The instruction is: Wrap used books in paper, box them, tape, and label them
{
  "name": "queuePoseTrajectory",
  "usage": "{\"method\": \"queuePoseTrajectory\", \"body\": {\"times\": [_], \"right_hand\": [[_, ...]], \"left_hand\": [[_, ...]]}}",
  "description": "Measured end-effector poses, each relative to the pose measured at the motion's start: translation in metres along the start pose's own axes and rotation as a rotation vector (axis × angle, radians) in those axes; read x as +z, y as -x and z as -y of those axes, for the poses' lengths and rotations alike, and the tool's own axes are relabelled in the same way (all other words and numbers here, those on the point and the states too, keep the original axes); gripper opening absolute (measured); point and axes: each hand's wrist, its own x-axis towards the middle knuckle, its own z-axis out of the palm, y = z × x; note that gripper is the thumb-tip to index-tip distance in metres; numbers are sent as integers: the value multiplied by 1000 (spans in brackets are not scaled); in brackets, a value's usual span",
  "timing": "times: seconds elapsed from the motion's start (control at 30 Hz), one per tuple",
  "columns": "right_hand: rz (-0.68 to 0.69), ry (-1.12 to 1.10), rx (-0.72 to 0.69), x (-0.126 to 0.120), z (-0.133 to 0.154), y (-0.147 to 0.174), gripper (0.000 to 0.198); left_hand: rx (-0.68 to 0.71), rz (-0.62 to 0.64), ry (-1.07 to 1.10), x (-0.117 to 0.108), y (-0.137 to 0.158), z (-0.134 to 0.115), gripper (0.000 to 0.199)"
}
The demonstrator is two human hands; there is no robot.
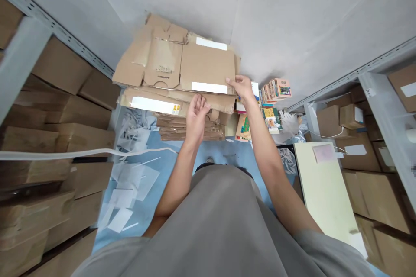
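The flattened carton [208, 67] stretches lengthwise left to right.

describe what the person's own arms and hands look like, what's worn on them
The left hand and right hand are bare, with no gloves, rings or watch visible. Both forearms are uncovered, with no visible markings. The plain grey top has short sleeves in the same grey.
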Motion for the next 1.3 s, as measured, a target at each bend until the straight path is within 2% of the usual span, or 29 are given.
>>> {"method": "queuePoseTrajectory", "body": {"times": [0.07,0.13,0.27,0.4,0.5,0.63,0.73,0.8,0.93,1.1,1.2,1.3], "right_hand": [[-8,-135,24,-5,7,5,75],[-52,-205,-19,-19,15,13,73],[-175,-242,-132,-78,24,50,76],[-307,-214,-124,-152,15,118,73],[-445,-248,-81,-201,-2,184,63],[-672,-275,-27,-259,-33,273,57],[-799,-249,13,-304,-60,335,56],[-836,-216,42,-335,-77,373,56],[-890,-175,82,-398,-102,444,55],[-1095,-109,113,-472,-136,530,57],[-1184,-99,194,-503,-170,579,61],[-1254,-72,297,-515,-206,622,60]], "left_hand": [[26,-7,-11,-4,-3,5,104],[56,-13,-23,-7,-7,10,101],[172,-43,-101,-6,-13,16,93],[348,-73,-137,11,-15,6,84],[345,41,-91,40,-18,-3,68],[244,309,-123,108,-18,6,74],[179,491,-156,175,-7,31,71],[169,588,-170,221,6,54,68],[125,738,-191,311,40,108,65],[17,938,-228,418,95,188,65],[-71,1059,-268,468,130,242,67],[-159,1189,-351,502,160,296,68]]}}
